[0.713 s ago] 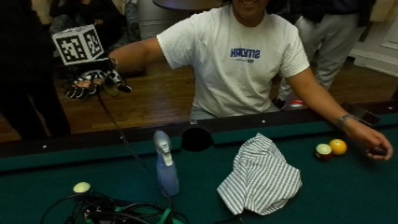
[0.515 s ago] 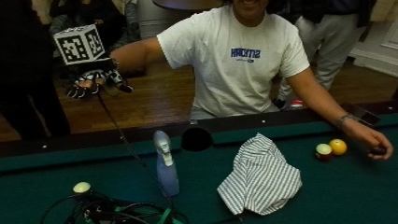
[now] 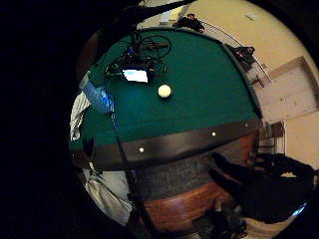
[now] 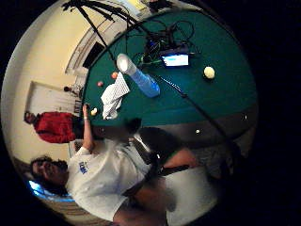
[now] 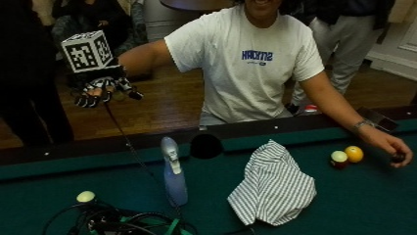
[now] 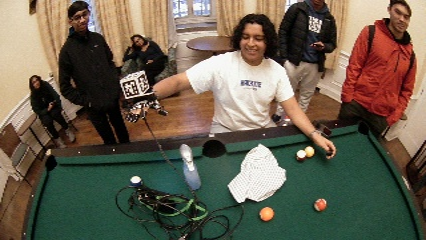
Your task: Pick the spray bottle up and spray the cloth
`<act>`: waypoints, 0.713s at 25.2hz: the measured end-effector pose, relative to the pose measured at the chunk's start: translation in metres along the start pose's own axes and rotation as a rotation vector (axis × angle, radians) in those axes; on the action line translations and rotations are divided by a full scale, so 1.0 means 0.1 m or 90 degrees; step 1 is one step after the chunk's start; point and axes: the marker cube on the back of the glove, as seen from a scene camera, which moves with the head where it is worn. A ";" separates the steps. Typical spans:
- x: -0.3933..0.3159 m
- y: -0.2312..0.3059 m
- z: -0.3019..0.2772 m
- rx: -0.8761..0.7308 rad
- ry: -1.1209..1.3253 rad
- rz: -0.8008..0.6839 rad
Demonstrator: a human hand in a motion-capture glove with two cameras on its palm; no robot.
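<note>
One upright spray bottle [image 5: 173, 176], likely light, rigid, slick plastic, best taken at neck below trigger; gloved right hand [image 5: 101, 90] loosely curled, empty, well apart.

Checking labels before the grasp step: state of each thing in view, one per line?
Spray bottle: upright on the felt, untouched.
Cloth: crumpled on the felt beside the bottle, apart from it.
Right hand: raised off the table, fingers loosely curled, holding nothing.
Left hand: on the felt, fingers on a dark ball.
Yellow ball: on the felt, touching a second ball.
</note>
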 end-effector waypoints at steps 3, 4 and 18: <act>0.00 0.04 0.10 -0.008 -0.001 -0.004; 0.00 0.06 0.15 -0.011 -0.002 -0.005; 0.09 0.28 0.79 -0.048 -0.078 0.003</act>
